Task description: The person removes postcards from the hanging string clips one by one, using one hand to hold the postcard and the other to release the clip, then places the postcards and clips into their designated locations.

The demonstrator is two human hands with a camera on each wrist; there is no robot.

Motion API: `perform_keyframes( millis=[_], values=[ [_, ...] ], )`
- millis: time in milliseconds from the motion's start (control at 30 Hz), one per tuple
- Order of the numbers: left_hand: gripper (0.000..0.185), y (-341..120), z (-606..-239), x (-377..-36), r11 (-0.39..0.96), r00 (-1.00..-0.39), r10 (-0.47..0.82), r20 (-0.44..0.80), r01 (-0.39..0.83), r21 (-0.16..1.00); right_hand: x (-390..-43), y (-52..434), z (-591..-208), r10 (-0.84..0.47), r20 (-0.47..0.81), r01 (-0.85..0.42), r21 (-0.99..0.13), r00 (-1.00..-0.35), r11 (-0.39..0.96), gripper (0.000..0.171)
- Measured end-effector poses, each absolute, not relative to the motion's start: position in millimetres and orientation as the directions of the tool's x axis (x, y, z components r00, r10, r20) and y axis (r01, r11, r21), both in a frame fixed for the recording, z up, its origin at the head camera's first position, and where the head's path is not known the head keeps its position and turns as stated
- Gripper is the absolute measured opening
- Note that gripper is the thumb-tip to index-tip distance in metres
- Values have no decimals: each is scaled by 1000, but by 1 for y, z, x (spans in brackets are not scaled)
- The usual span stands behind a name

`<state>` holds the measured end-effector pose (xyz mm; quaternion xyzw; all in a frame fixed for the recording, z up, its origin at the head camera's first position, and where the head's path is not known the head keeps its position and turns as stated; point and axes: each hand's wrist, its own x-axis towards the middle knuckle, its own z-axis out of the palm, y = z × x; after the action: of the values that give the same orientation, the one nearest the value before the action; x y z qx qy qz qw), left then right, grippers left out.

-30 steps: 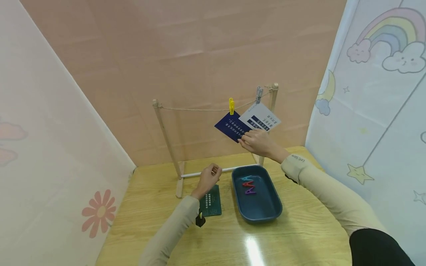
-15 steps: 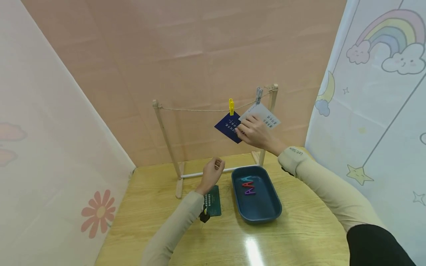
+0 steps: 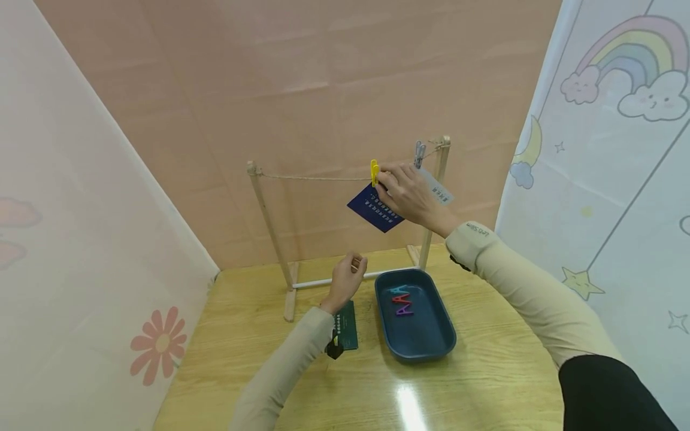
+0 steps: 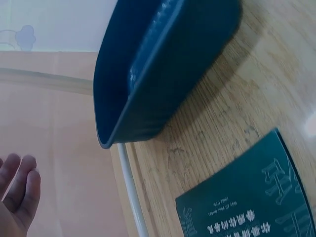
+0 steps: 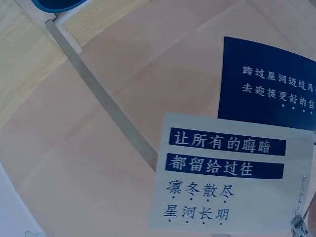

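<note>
Yellow clothespin at right hand in head view only.

A yellow clothespin sat upright on the string just right of the head view's centre, clamping the top corner of a dark blue card. The card hung tilted below it, printed with white text.

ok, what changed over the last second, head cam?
The right hand rose from the lower edge of the blue card to the yellow clothespin on the string; a firm grip is unclear. The left hand lifted slightly, holding nothing. Both hanging cards, the green card and the tray stayed put.
</note>
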<state>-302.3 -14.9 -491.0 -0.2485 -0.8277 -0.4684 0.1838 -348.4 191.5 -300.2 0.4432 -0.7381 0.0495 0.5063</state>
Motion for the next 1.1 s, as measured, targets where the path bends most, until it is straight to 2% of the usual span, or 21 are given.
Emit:
perform_keyframes(
  millis=[233,500,633,800,1100],
  values=[
    [20,-11,-485,-302,417,-836,225,501,547,725,-354,187,-290,-595,792,-702,347,-135,621,40],
    [18,-6,-477,-301,405,-857,204,472,513,757,-354,179,-287,-568,745,-668,228,-349,709,47],
    [19,-3,-477,-300,389,-861,204,466,509,768,-353,176,-288,-539,729,-643,179,-422,745,44],
    [18,0,-479,-300,366,-860,203,469,511,778,-354,177,-288,-503,739,-650,117,-449,751,39],
    [25,4,-475,-304,374,-858,179,482,513,773,-354,178,-287,-508,725,-662,97,-465,744,36]
  ],
)
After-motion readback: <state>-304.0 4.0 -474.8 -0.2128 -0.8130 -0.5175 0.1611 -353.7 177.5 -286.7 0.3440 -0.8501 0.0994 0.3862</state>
